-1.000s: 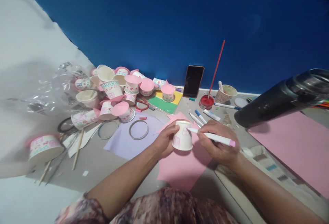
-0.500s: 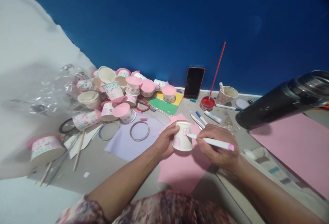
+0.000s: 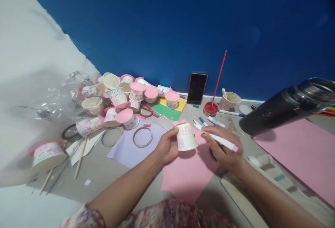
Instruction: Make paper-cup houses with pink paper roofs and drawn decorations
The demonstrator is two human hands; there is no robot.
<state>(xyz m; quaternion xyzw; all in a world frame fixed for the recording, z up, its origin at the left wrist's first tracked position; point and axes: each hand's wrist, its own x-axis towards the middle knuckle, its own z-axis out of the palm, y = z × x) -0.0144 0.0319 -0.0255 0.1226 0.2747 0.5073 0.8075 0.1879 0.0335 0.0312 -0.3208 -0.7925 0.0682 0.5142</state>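
Observation:
My left hand (image 3: 167, 147) grips a small white paper cup (image 3: 186, 137) held upside down, with pink drawn shapes on its side. The cup hovers over a pink paper sheet (image 3: 187, 174) on the grey table. My right hand (image 3: 223, 146) is closed around a white marker with a pink end cap (image 3: 218, 138). Its tip points left, just off the cup's right side. A lilac sheet (image 3: 131, 147) with a ring on it lies left of my left hand.
A heap of decorated cups with pink lids (image 3: 123, 97) sits at the back left beside clear plastic wrap (image 3: 60, 95). A phone (image 3: 196, 88) leans on the blue wall. Red paint pot with stick (image 3: 210, 108), loose markers (image 3: 210, 120), a dark bottle (image 3: 285, 107) and a large pink sheet (image 3: 295, 151) lie to the right.
The marker tip has come off the cup and drawn back to the right. My left hand has tilted and lifted the cup a little. The view has shifted slightly.

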